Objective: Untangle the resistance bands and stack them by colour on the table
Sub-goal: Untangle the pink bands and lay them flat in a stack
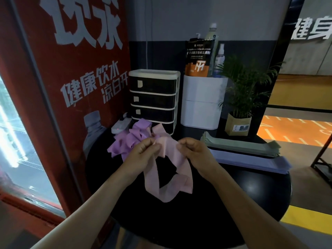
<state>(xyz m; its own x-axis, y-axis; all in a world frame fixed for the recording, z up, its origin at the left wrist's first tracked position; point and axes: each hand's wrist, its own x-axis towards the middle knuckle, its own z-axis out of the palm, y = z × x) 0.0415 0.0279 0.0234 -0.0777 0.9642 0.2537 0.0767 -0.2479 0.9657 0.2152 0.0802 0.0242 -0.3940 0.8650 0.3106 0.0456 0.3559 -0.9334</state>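
Observation:
A pink resistance band (168,178) hangs in loops over the round black table (251,198). My left hand (143,150) pinches its upper edge, and my right hand (192,148) grips the same band a little to the right. Behind my left hand lies a tangled heap of purple bands (129,139) mixed with a pink one. On the right of the table lie two flat stacks: green bands (240,143) at the back and lavender bands (251,161) in front of them.
A black and white drawer unit (154,97), a white bin (201,101) holding a pouch and bottles, a potted plant (239,108) and a power strip (120,124) crowd the table's back. A red poster wall (71,87) stands to the left.

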